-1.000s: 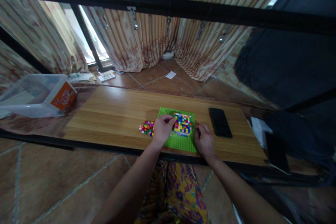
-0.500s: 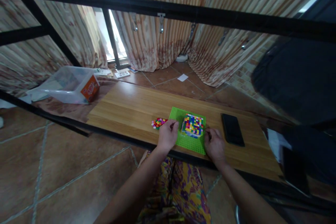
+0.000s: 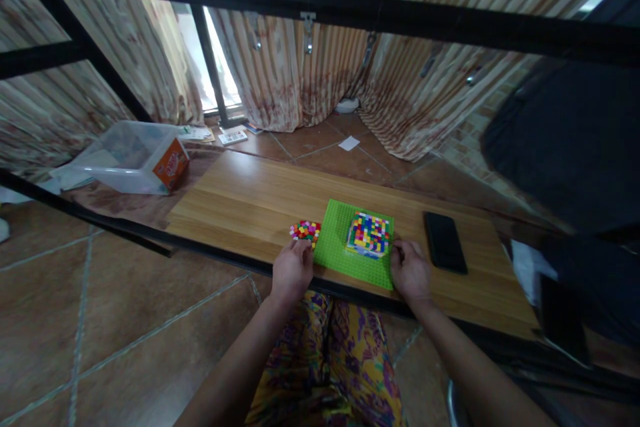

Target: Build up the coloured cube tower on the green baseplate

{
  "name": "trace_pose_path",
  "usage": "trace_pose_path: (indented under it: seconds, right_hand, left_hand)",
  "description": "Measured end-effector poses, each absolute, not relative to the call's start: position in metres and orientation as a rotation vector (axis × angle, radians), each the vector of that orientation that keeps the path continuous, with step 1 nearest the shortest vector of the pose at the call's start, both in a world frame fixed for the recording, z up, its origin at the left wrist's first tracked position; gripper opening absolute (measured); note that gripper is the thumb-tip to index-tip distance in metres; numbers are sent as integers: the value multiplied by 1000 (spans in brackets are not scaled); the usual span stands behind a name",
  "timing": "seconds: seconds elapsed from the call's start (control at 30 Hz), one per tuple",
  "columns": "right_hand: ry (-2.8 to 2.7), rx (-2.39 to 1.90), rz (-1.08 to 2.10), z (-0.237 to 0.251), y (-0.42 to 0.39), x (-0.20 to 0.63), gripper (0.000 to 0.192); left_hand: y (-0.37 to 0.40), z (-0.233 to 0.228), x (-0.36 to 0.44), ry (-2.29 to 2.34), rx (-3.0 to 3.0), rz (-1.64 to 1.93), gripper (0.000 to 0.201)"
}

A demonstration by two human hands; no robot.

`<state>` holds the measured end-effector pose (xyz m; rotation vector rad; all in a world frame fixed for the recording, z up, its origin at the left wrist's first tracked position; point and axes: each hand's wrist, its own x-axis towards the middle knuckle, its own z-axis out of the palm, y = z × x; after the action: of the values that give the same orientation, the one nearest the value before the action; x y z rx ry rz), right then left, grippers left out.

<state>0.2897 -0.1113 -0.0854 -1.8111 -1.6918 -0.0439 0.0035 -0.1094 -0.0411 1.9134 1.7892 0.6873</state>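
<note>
A green studded baseplate (image 3: 333, 255) lies on the wooden board, bearing a block built of many small coloured toy bricks (image 3: 369, 235). Left of the plate is a loose pile of small bricks (image 3: 304, 229), mostly red, pink, yellow and white. My left hand (image 3: 293, 272) is at the near side of that pile, its fingertips drawn together against the bricks; whatever they hold is too small to make out. Beside the plate's right edge, my right hand (image 3: 411, 272) has its thumb and fingers curled together close to the built block. Its fingertips hide anything between them.
A black phone (image 3: 445, 242) lies right of my right hand on the wooden board (image 3: 250, 190). A clear plastic bin (image 3: 127, 160) with an orange label stands beyond its left end. A black metal bar (image 3: 320, 3) crosses above, before striped curtains.
My left hand has moved left and nearer to me, from the plate's left edge to the loose brick pile. My right hand stays beside the plate's right edge.
</note>
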Motion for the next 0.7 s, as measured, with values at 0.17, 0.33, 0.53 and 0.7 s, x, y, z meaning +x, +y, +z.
trace_pose_path:
  seconds: [0.17,0.33,0.53,0.7]
  right_hand:
    - [-1696,-1787,-41,-85,-111,290,19]
    - [-1690,-1789,-34,-84,-111,290,18]
    - [-1675,-1796,-18,-82,-112,288,18]
    - [-1666,-1804,-20,-80,-112,286,18]
  left_hand:
    - [-101,-37,9,1804,2046,541,23]
    - [-95,-36,11,1836,2069,457,25]
    - [-92,-37,8,1822,2062,469,22]
    - [-93,-31,18,1722,2020,650,20]
